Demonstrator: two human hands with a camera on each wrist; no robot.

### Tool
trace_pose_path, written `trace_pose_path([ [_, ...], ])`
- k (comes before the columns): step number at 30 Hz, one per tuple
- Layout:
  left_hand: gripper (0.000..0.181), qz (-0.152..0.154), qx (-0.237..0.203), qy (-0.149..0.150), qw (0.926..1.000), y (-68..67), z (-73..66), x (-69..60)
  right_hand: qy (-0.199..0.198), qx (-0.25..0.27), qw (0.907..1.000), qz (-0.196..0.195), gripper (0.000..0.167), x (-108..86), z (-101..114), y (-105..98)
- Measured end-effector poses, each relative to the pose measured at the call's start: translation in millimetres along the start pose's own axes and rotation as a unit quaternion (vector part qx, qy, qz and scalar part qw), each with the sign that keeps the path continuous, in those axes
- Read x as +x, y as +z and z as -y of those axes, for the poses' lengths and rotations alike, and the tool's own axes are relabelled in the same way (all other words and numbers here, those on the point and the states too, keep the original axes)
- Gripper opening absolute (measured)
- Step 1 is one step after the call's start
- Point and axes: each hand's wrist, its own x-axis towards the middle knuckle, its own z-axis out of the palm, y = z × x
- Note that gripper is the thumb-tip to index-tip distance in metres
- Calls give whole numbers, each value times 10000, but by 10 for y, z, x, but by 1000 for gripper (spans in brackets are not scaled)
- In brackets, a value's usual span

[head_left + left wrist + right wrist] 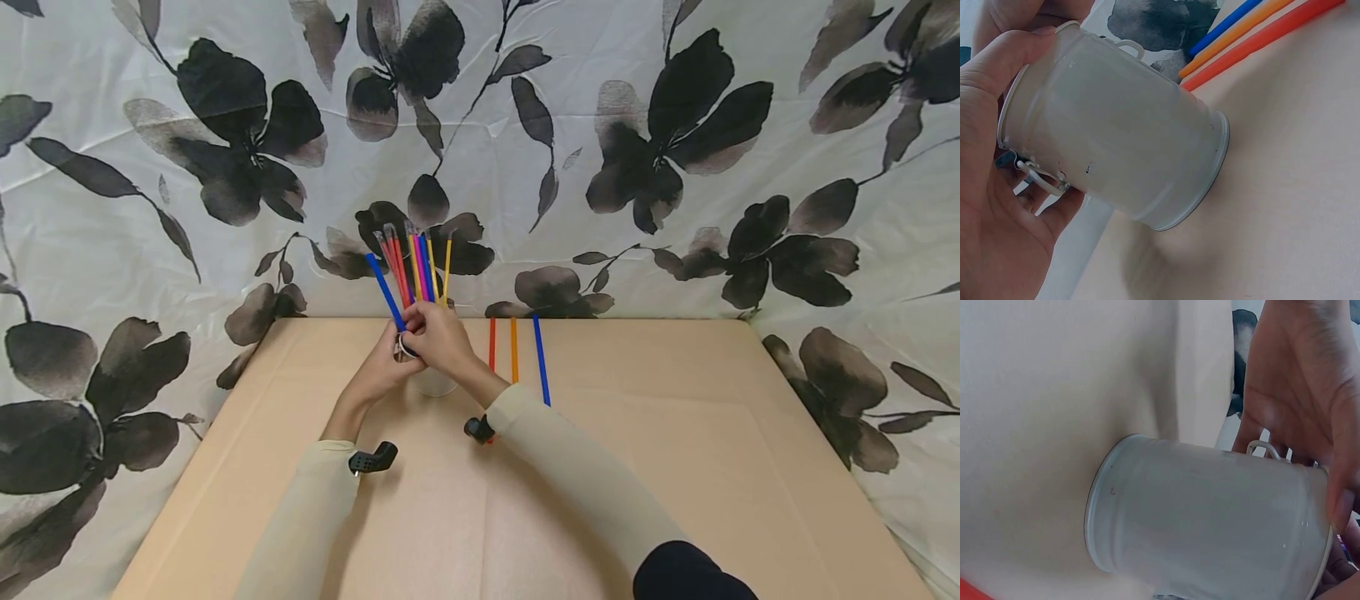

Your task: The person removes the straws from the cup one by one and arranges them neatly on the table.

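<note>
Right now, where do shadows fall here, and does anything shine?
Head view: soft shadows on the table beside both sleeves; left wrist view: soft-edged shadow beside the pail; right wrist view: soft shadow near its base, tiny bright specks near its rim.

White fabric printed with large dark flowers and trailing leaves fills the background of my head view, spreading behind and on both sides of a pale tan tabletop. I can make out light wrinkles in the cloth. The flowers shade from near-black to washed brownish grey, like watercolour. The tabletop looks smooth and matte, with a faint line running down its near half. The light seems even, and the shadows on the surface are soft-edged.
</note>
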Motion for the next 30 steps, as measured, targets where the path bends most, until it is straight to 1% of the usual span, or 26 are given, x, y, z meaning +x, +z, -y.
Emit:
trace_pose_path([
  [5,80,-87,217,-90,9997,4,-19,-13,-63,504,9987,9,19,-4,-35,-40],
  [9,80,-70,301,-6,9995,1,-18,-22,-192,897,9958,-61,21,-10,-69,-71],
  [12,80,-54,301,29,9995,2,-17,-28,-326,1119,9930,-184,24,-8,-95,-90],
  [18,79,-79,410,-58,9991,17,-33,-30,-446,1248,9901,-466,27,-17,-124,-170],
  [25,81,-57,323,-89,9994,8,-10,-21,-534,1323,9873,-694,29,-31,-127,-286],
  [30,83,-59,381,-278,9989,4,-13,-26,-550,1388,9857,-787,28,-38,-116,-370],
])
